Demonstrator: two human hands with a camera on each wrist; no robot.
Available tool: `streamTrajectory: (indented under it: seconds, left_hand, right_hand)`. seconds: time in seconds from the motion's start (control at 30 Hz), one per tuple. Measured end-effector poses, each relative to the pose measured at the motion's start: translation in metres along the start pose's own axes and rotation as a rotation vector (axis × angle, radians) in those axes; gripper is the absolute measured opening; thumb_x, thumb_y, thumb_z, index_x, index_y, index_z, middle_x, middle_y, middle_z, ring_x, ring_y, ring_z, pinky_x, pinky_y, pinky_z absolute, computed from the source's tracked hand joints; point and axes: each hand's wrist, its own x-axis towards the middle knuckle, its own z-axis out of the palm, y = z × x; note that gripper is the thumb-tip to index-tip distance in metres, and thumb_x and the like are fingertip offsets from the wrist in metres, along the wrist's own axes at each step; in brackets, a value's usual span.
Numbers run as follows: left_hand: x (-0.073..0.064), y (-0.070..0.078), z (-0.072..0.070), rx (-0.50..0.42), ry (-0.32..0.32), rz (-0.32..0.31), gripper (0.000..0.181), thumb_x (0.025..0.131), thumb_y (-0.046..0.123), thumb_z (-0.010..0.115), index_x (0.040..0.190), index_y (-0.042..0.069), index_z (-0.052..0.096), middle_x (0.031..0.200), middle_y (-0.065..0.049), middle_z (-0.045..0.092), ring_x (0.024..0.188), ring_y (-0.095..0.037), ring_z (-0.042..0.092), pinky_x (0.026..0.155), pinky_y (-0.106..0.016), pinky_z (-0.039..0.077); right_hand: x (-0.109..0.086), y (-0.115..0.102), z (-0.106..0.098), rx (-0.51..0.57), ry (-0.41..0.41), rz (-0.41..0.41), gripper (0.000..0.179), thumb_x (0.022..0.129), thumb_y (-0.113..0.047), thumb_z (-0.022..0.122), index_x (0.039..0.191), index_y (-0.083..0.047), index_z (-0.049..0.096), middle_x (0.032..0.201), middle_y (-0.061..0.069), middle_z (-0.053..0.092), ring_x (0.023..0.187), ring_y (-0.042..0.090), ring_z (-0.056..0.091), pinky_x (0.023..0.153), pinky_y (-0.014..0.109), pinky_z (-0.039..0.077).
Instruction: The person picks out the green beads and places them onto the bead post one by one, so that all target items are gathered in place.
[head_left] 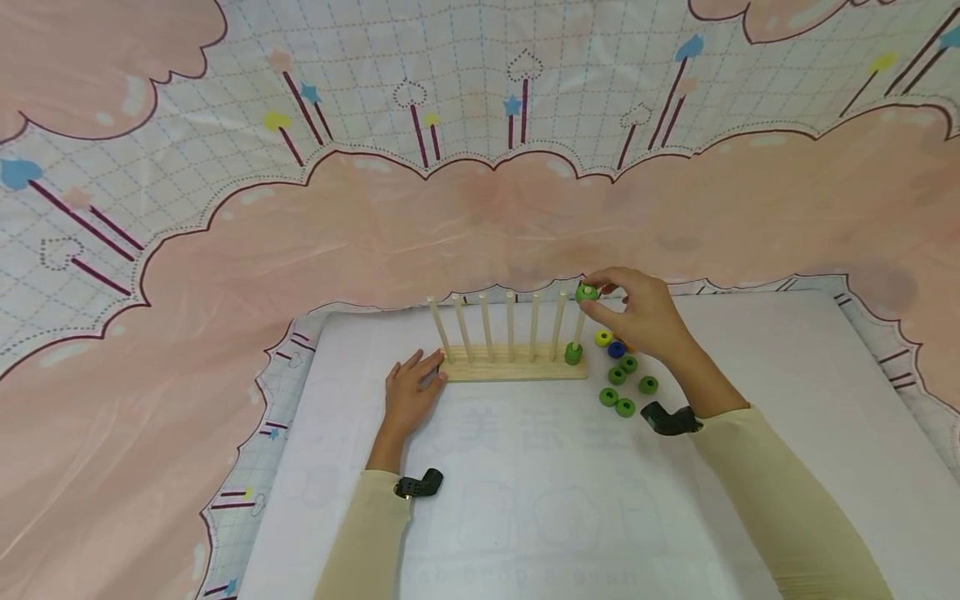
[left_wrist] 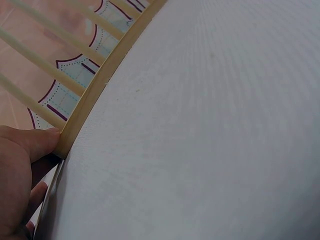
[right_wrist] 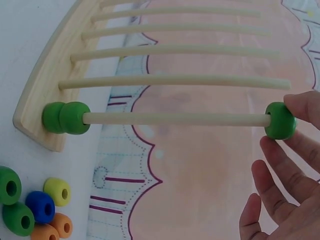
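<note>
A wooden peg rack (head_left: 517, 372) with a row of upright pegs stands on the white table. At its left end my left hand (head_left: 408, 392) holds the base between thumb and fingers; in the left wrist view the thumb (left_wrist: 42, 142) presses at the corner. My right hand (head_left: 637, 312) pinches a green bead (right_wrist: 280, 120) at the top of the rightmost peg (right_wrist: 175, 119), whose tip sits in the bead's hole. Two green beads (right_wrist: 75, 118) are stacked at the foot of that same peg. The other pegs are bare.
Right of the rack lie several loose green beads (head_left: 648, 384), a yellow bead (head_left: 603, 337), a blue bead (head_left: 617, 349) and orange beads (right_wrist: 62, 225), partly under my right hand in the head view. A patterned pink cloth (head_left: 480, 225) hangs behind the table (head_left: 525, 517).
</note>
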Motion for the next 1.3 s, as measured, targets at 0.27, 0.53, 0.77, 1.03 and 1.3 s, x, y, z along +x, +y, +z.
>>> streamTrajectory:
  seconds: [0.27, 0.53, 0.77, 1.03, 1.3]
  left_hand:
    - [0.0, 0.001, 0.0, 0.002, 0.002, 0.002, 0.045, 0.101, 0.027, 0.065, 0.143, 0.013, 0.06, 0.15, -0.001, 0.057, 0.15, -0.032, 0.04, 0.124, -0.062, 0.009]
    - [0.0, 0.001, 0.0, 0.003, 0.003, -0.001, 0.045, 0.101, 0.028, 0.064, 0.144, 0.013, 0.059, 0.15, -0.001, 0.057, 0.15, -0.032, 0.039, 0.124, -0.061, 0.009]
    - [0.001, 0.001, 0.0, 0.001, 0.003, -0.008, 0.045, 0.101, 0.027, 0.065, 0.144, 0.014, 0.059, 0.15, -0.001, 0.057, 0.151, -0.032, 0.038, 0.125, -0.061, 0.008]
    - [0.001, -0.001, 0.0, 0.007, 0.004, 0.004, 0.046, 0.101, 0.028, 0.064, 0.144, 0.013, 0.059, 0.149, -0.001, 0.057, 0.15, -0.033, 0.039, 0.124, -0.062, 0.009]
    - [0.002, -0.001, 0.001, 0.03, 0.001, -0.003, 0.047, 0.1, 0.03, 0.066, 0.144, 0.014, 0.06, 0.149, -0.002, 0.058, 0.149, -0.033, 0.04, 0.123, -0.062, 0.012]
  right_hand:
    - [0.001, 0.0, 0.0, -0.009, 0.007, -0.009, 0.033, 0.094, -0.025, 0.075, 0.124, -0.012, 0.071, 0.119, 0.009, 0.072, 0.107, 0.027, 0.061, 0.082, 0.042, 0.047]
    - [0.001, -0.002, -0.001, -0.003, 0.01, -0.008, 0.032, 0.094, -0.025, 0.074, 0.122, -0.012, 0.071, 0.121, 0.009, 0.072, 0.109, 0.029, 0.062, 0.083, 0.046, 0.049]
    - [0.0, 0.001, -0.001, -0.011, -0.002, 0.026, 0.034, 0.094, -0.026, 0.075, 0.124, -0.011, 0.071, 0.12, 0.006, 0.072, 0.108, 0.026, 0.061, 0.084, 0.046, 0.05]
    - [-0.008, 0.016, -0.005, -0.035, -0.053, 0.03, 0.034, 0.095, -0.028, 0.074, 0.124, -0.011, 0.07, 0.124, 0.007, 0.07, 0.107, 0.027, 0.063, 0.085, 0.049, 0.052]
    - [-0.021, 0.038, -0.009, -0.075, -0.154, 0.1, 0.038, 0.097, -0.032, 0.071, 0.128, -0.011, 0.067, 0.128, 0.011, 0.069, 0.113, 0.03, 0.061, 0.092, 0.054, 0.054]
